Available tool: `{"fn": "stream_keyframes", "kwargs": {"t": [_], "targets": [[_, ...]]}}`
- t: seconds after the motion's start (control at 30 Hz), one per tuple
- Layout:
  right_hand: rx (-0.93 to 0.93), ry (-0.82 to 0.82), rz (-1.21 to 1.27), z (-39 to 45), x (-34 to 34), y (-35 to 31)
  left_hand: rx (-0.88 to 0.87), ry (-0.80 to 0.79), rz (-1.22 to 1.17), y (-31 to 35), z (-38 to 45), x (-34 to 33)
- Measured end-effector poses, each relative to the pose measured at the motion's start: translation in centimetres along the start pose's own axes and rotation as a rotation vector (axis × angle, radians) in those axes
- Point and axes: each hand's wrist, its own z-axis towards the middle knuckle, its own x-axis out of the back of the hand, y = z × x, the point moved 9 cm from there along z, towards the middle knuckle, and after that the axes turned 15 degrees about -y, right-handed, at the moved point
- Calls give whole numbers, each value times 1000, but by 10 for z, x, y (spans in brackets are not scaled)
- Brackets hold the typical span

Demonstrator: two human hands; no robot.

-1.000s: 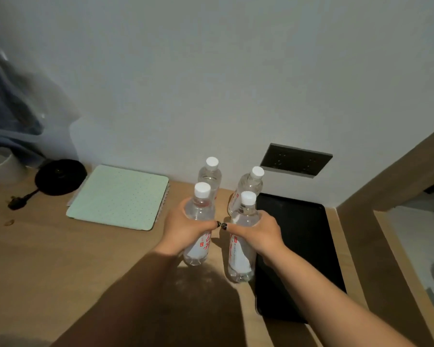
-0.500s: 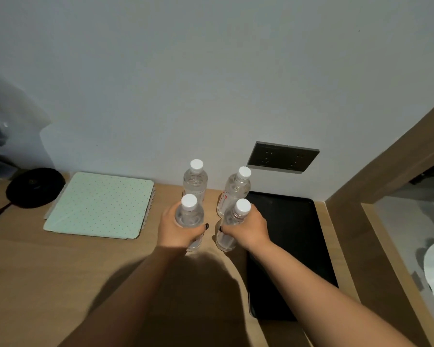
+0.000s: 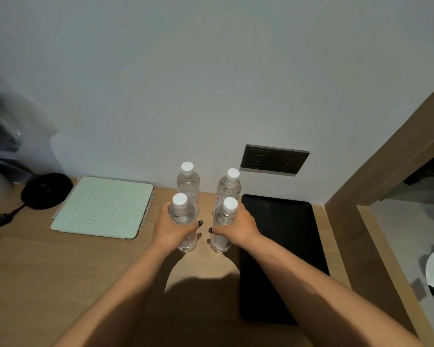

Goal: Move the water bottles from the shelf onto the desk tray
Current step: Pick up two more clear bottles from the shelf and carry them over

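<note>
Since a second ago both front bottles have been lowered to desk level, centre frame. Left hand (image 3: 172, 229) is clamped on the front-left bottle (image 3: 183, 221), right hand (image 3: 238, 227) on the front-right bottle (image 3: 223, 225). Black tray (image 3: 286, 246) at right is not yet loaded; all four bottles are beside it.

You had four water bottles (image 3: 188, 182) on the bench (image 3: 48, 266), one black tray (image 3: 286, 246), one dotted green notebook (image 3: 102, 206), one wall socket panel (image 3: 274, 160), and two hands (image 3: 172, 230).
</note>
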Motion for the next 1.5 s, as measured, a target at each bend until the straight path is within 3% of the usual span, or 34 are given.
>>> {"fn": "stream_keyframes", "kwargs": {"t": [0.23,0.53,0.8,0.97,1.23,1.5], "targets": [[146,-59,-45,-31,25,-18,-83,164,-12,52,-31,9],[313,49,-349,-93,93,-29,-282,172,214,135,-82,-25],[344,237,-591,-153,146,-35,-368,76,484,193,-114,-54],[299,320,-595,-187,156,-37,-438,-38,478,211,-139,-66],[160,387,-547,-248,113,-28,-566,-233,481,206,-202,-81],[33,527,-473,-350,61,21,-583,-443,592,165,-268,-121]]}}
